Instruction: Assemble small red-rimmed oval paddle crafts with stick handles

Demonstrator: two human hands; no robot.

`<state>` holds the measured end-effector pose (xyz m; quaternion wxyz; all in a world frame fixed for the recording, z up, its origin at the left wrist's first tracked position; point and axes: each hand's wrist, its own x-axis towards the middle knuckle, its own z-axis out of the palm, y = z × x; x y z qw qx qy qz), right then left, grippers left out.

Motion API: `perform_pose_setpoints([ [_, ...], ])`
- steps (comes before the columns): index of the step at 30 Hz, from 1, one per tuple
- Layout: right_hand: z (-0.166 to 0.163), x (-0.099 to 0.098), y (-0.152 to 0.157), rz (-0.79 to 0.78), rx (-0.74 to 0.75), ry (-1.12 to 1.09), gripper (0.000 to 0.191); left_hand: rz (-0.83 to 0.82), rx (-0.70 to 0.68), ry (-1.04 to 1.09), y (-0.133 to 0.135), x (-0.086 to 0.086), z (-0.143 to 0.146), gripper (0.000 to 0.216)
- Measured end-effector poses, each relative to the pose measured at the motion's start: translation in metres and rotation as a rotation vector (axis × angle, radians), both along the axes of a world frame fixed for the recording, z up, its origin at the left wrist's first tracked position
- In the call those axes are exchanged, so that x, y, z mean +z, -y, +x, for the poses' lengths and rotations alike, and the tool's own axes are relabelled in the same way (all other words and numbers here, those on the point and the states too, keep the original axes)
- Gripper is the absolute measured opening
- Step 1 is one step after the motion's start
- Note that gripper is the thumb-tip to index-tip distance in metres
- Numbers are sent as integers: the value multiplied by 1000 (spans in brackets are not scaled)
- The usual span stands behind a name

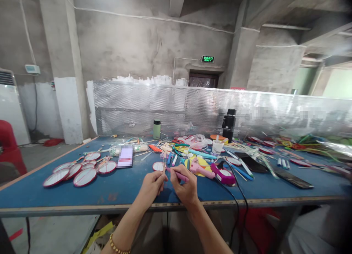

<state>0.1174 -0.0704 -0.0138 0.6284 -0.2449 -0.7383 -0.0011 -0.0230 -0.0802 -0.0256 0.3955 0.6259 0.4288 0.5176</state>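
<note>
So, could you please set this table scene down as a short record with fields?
Left hand: holds a thin tan wooden stick upright
Right hand: grips a pinkish-purple pen-shaped tool, its tip near the stick
Just beyond the hands: a round white disc with a red rim
On the left: similar red-rimmed discs
Back: a green cylindrical bottle; a tall black flask

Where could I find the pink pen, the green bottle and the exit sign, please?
Pink pen [182,176], head view, on its barrel.
Green bottle [156,131], head view, on its body.
Exit sign [208,59], head view, on its lit face.
</note>
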Motion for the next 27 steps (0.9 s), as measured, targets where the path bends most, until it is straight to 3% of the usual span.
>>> perform_pose_setpoints([
  [20,-1,1,0,-6,-15,-4,12,11,7,-5,4,4,1,41],
  [27,-1,2,2,8,54,25,11,12,-17,-14,4,4,1,40],
])
